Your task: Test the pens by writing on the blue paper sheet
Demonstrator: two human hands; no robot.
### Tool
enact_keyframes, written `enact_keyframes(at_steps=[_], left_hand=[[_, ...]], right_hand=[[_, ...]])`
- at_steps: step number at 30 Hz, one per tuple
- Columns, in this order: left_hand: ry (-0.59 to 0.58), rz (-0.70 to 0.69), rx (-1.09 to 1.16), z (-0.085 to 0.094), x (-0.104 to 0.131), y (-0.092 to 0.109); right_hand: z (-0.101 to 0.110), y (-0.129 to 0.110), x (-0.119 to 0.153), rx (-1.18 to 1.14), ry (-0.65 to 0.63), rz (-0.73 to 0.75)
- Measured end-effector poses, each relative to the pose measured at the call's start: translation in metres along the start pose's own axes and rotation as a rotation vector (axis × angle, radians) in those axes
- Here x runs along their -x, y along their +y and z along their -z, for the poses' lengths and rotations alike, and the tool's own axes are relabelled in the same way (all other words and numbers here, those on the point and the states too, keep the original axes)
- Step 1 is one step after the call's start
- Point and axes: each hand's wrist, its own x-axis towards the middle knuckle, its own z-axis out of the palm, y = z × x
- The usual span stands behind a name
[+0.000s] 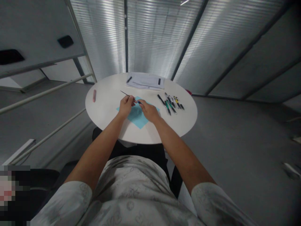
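Observation:
Over a light blue sheet [140, 121] on the white table, my two hands are close together. My left hand [125, 106] is closed with its fingertips pinching a thin dark rod [124, 93], which looks like a pen refill and sticks out up and to the left. My right hand [148, 111] is closed on a small dark pen part [139, 102], its tip pointing toward the left fingers. Whether the two pieces touch is too small to tell. Several pens [171, 101], with black, green, white and yellow parts, lie in a loose group right of my right hand.
Papers [145, 82] with two dark items on them lie at the round table's [108, 125] far edge. A pinkish stick-shaped object [94, 95] is at the left. Metal rails [47, 95] stand left of the table; blinds [150, 37] rise behind it.

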Motion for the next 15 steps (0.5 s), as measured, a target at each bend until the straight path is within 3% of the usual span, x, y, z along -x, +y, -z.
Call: enact_keyframes(at_steps=[8,15], left_hand=[[-0.03,0.032,-0.011,0.0012,0.0008,0.0021],[-0.122,-0.034,-0.151,-0.0001,0.0048,0.0025]], right_hand=[[0.0021,-0.0015,0.001,-0.026,0.006,0.033],[-0.0036,0.0028,0.0007,-0.037,0.037,-0.024]])
